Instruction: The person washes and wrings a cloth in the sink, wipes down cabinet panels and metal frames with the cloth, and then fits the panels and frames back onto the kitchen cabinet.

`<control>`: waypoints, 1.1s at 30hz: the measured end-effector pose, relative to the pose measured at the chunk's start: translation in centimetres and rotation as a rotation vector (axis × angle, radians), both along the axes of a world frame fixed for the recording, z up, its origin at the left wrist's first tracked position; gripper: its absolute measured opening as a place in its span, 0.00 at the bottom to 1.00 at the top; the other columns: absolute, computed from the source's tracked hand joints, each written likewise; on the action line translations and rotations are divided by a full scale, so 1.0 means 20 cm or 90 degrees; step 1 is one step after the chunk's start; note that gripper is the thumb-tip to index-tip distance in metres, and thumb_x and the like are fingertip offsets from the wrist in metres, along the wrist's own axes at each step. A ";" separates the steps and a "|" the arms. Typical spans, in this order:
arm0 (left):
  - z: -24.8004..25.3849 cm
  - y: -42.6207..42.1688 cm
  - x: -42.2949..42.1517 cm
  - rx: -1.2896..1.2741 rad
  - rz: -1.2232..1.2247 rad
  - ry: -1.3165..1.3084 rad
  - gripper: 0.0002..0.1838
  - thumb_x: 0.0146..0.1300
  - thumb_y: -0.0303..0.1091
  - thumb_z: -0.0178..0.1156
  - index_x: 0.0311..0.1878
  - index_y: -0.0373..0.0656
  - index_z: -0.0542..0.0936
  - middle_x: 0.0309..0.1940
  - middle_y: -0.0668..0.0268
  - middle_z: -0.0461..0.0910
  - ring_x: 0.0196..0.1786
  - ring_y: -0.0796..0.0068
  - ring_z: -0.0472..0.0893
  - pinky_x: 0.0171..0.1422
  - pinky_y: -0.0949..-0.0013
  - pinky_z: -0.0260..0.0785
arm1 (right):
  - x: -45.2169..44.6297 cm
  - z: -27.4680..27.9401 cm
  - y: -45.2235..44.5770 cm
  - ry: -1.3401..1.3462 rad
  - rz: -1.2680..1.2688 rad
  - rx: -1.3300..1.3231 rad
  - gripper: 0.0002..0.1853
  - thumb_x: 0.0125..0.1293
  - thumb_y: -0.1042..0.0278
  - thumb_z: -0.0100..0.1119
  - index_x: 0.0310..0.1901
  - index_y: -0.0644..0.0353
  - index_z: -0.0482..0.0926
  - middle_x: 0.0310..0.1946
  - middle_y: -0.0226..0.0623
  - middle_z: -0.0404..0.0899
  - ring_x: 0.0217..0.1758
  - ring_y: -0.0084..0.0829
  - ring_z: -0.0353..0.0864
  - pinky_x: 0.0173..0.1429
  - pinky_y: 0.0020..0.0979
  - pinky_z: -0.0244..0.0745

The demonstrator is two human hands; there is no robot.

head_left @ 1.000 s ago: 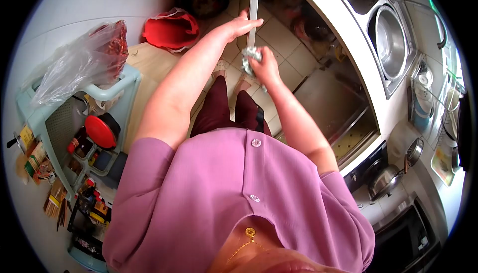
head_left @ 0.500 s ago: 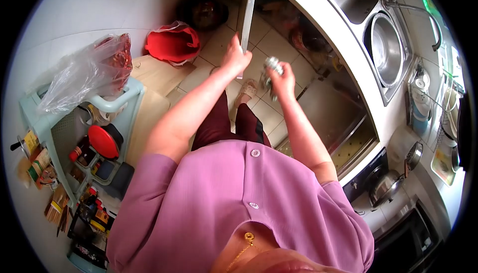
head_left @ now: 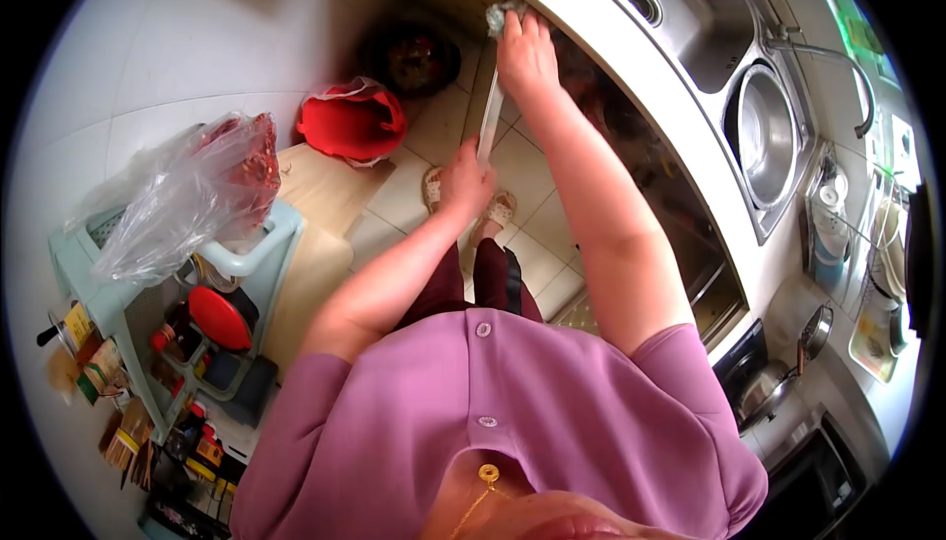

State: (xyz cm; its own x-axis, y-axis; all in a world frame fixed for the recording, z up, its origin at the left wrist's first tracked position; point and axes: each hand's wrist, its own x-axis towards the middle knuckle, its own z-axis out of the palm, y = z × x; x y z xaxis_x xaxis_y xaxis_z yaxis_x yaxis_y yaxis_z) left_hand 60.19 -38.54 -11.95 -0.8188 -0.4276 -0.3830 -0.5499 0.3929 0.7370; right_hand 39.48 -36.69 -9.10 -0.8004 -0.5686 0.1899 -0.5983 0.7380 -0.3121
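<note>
My left hand (head_left: 466, 182) is closed on the free end of an open cabinet door (head_left: 492, 111), seen from above as a narrow pale edge. At the door's far end, near the counter front, my right hand (head_left: 528, 59) presses a crumpled pale, greenish-white cloth (head_left: 498, 19). Its fingers are bent over the cloth, which partly sticks out to their left. Beside the door, the cabinet interior (head_left: 601, 111) is dark, and its contents are hard to make out.
A red bin (head_left: 353, 126) with a bag liner stands left of the door, near a dark round pan-like thing (head_left: 412, 57). A light-blue rack (head_left: 246, 256) carries plastic bags (head_left: 177, 210). The steel sink (head_left: 680, 8) and counter edge (head_left: 631, 67) lie to the right.
My right hand has moved forward with the cloth, from beside the door to its far end by the counter. My left hand has stayed on the door's free end. The view has shifted slightly.
</note>
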 end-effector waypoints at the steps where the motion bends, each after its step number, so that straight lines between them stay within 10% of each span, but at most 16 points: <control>1: 0.02 0.01 -0.01 0.003 -0.010 -0.010 0.30 0.54 0.30 0.56 0.63 0.41 0.63 0.51 0.47 0.73 0.53 0.46 0.74 0.56 0.51 0.68 | -0.05 -0.02 -0.04 -0.010 -0.031 0.028 0.18 0.59 0.73 0.50 0.53 0.64 0.70 0.44 0.48 0.72 0.49 0.48 0.74 0.50 0.43 0.74; 12: 0.00 -0.04 0.01 0.011 -0.009 0.038 0.30 0.52 0.29 0.58 0.61 0.39 0.65 0.48 0.47 0.73 0.51 0.45 0.74 0.55 0.51 0.68 | 0.29 -0.10 0.14 -0.001 0.082 0.023 0.24 0.57 0.76 0.52 0.57 0.68 0.67 0.62 0.69 0.59 0.68 0.60 0.59 0.71 0.45 0.58; 17: 0.00 -0.05 0.02 0.002 -0.037 0.054 0.31 0.52 0.29 0.58 0.62 0.38 0.64 0.49 0.47 0.73 0.53 0.46 0.73 0.55 0.52 0.68 | -0.02 -0.04 -0.07 0.059 0.001 0.044 0.19 0.60 0.76 0.48 0.54 0.68 0.68 0.52 0.57 0.68 0.55 0.53 0.70 0.56 0.43 0.72; 23: 0.01 -0.03 0.01 0.029 -0.024 0.030 0.32 0.52 0.29 0.58 0.62 0.38 0.63 0.51 0.46 0.72 0.54 0.46 0.72 0.57 0.52 0.67 | 0.23 -0.06 0.09 0.030 0.076 0.112 0.25 0.58 0.75 0.51 0.58 0.72 0.65 0.61 0.67 0.61 0.66 0.59 0.61 0.69 0.42 0.60; 33: -0.01 -0.07 0.03 0.036 -0.047 0.050 0.33 0.54 0.31 0.57 0.65 0.40 0.61 0.54 0.47 0.71 0.57 0.47 0.72 0.59 0.53 0.66 | 0.04 -0.06 -0.01 0.035 0.068 -0.004 0.21 0.61 0.70 0.53 0.57 0.63 0.71 0.65 0.54 0.60 0.67 0.56 0.59 0.66 0.49 0.63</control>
